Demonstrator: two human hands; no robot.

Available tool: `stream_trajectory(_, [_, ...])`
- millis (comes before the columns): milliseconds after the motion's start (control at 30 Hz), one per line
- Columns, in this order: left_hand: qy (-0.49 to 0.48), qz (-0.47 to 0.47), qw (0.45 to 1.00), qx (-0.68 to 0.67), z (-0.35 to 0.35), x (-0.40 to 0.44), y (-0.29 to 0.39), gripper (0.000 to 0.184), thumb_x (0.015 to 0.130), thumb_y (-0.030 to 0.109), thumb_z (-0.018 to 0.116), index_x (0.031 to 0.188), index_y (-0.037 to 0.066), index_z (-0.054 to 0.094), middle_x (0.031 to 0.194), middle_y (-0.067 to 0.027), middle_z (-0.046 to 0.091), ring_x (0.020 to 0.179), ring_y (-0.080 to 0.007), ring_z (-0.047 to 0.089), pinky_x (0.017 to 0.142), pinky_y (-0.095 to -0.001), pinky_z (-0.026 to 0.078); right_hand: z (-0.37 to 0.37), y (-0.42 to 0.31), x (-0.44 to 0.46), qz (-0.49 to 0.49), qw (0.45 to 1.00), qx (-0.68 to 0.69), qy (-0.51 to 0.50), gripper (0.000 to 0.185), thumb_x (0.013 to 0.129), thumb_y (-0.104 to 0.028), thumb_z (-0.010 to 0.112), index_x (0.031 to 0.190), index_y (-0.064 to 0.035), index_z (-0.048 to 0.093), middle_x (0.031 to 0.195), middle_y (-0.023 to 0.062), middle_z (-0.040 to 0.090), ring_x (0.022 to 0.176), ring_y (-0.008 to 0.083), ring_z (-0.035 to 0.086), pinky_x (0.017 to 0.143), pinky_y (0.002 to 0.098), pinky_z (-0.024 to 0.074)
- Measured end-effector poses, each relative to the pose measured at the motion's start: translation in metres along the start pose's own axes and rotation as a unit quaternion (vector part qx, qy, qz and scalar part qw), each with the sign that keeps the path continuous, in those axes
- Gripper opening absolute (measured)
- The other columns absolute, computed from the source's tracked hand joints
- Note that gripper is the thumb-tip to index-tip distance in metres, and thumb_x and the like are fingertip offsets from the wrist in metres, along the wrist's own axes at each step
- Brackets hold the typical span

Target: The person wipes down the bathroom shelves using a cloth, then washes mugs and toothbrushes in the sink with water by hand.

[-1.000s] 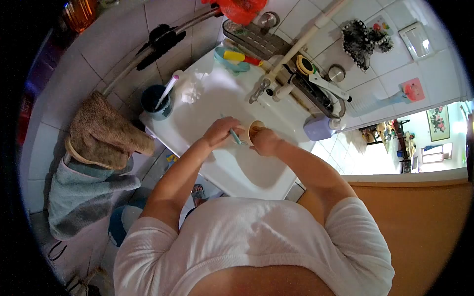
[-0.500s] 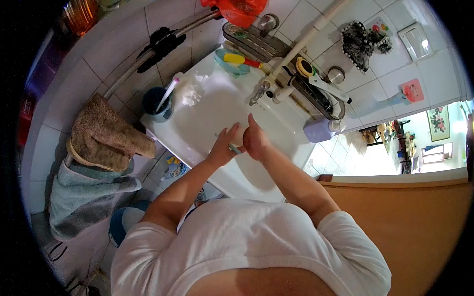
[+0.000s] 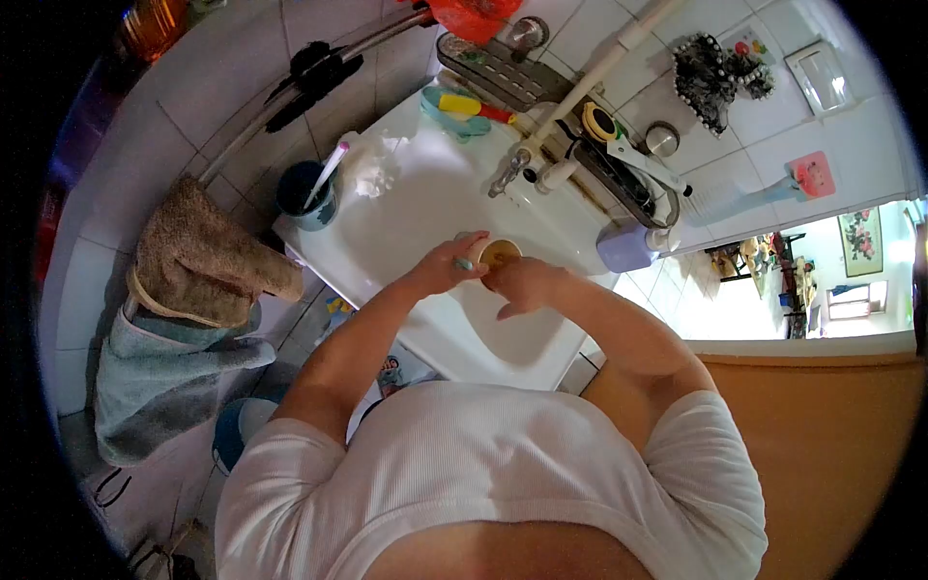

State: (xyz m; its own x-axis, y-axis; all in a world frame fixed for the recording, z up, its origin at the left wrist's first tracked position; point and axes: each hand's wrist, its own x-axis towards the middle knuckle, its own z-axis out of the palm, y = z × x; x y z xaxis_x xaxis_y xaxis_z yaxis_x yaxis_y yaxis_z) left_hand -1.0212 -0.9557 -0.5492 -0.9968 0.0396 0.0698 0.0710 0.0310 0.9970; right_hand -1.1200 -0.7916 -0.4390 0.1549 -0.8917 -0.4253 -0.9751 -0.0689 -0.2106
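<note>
Over the white sink, a small round cup is tilted so that its yellowish inside faces up. My left hand is closed around the cup's left side. A small teal object, too little of it visible to name, shows between those fingers. From the right, my right hand reaches over the rim, its fingertips at or in the mouth of the cup and partly hidden. The thumb of that hand points down, away from the fingers. Just beyond the hands is the metal faucet.
A dark blue cup with a toothbrush stands on the sink's left corner beside white crumpled material. A yellow-handled tool lies at the back. On the right stands a lavender bottle. Towels hang at left.
The cup has turned so its open mouth now shows. My right hand has rolled over from beside the cup, fingers up, to reach across its rim, with the thumb now pointing down.
</note>
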Motion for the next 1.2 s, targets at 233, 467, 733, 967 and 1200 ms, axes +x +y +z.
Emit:
stream_trajectory(233, [-0.036, -0.052, 0.991, 0.121, -0.002, 0.023, 0.025, 0.064, 0.079, 0.031, 0.072, 0.133, 0.009, 0.045, 0.121, -0.0158, 0.057, 0.109, -0.0247, 0.054, 0.094, -0.0329, 0.041, -0.003, -0.005, 0.036, 0.227, 0.953, -0.079, -0.186, 0.019, 0.075, -0.022, 0.066, 0.092, -0.0139, 0.068, 0.096, 0.0055, 0.065, 0.096, 0.0245, 0.059, 0.081, 0.0355, 0.0474])
stream_trajectory(467, [-0.011, -0.027, 0.994, 0.104, 0.003, 0.018, -0.013, 0.061, 0.077, 0.020, 0.074, 0.131, 0.006, 0.047, 0.119, -0.0167, 0.059, 0.110, -0.0218, 0.054, 0.094, -0.0311, 0.041, 0.094, 0.037, 0.071, 0.191, 0.931, 0.075, -0.302, 0.024, 0.076, -0.026, 0.065, 0.094, -0.0103, 0.067, 0.098, 0.0130, 0.064, 0.094, 0.0288, 0.059, 0.081, 0.0379, 0.0462])
stream_trajectory(733, [0.039, -0.090, 0.994, 0.043, 0.002, 0.019, 0.010, 0.054, 0.083, 0.026, 0.068, 0.131, 0.009, 0.049, 0.118, -0.0119, 0.059, 0.111, -0.0198, 0.054, 0.095, -0.0308, 0.041, 0.059, 0.015, 0.050, 0.206, 0.916, 0.341, 0.046, 0.045, 0.078, -0.040, 0.064, 0.101, -0.0013, 0.062, 0.097, 0.0201, 0.064, 0.096, 0.0342, 0.060, 0.084, 0.0405, 0.0463])
stream_trajectory(967, [0.001, -0.126, 0.991, -0.044, -0.009, 0.029, -0.020, 0.053, 0.082, 0.037, 0.066, 0.125, 0.008, 0.055, 0.109, -0.0063, 0.063, 0.100, -0.0120, 0.054, 0.090, -0.0275, 0.041, -0.007, -0.015, 0.016, 0.150, 0.986, 0.042, -0.057, 0.029, 0.076, -0.013, 0.061, 0.102, 0.0005, 0.059, 0.101, 0.0164, 0.062, 0.100, 0.0309, 0.058, 0.083, 0.0375, 0.0469])
stream_trajectory(1200, [-0.022, -0.113, 0.990, -0.080, -0.009, 0.030, 0.013, 0.051, 0.080, 0.035, 0.067, 0.122, 0.008, 0.057, 0.107, -0.0032, 0.062, 0.097, -0.0115, 0.052, 0.090, -0.0261, 0.040, 0.028, 0.015, 0.019, 0.068, 0.984, -0.161, 0.033, 0.020, 0.072, -0.013, 0.059, 0.090, -0.0056, 0.066, 0.098, 0.0114, 0.065, 0.110, 0.0282, 0.054, 0.086, 0.0364, 0.0472])
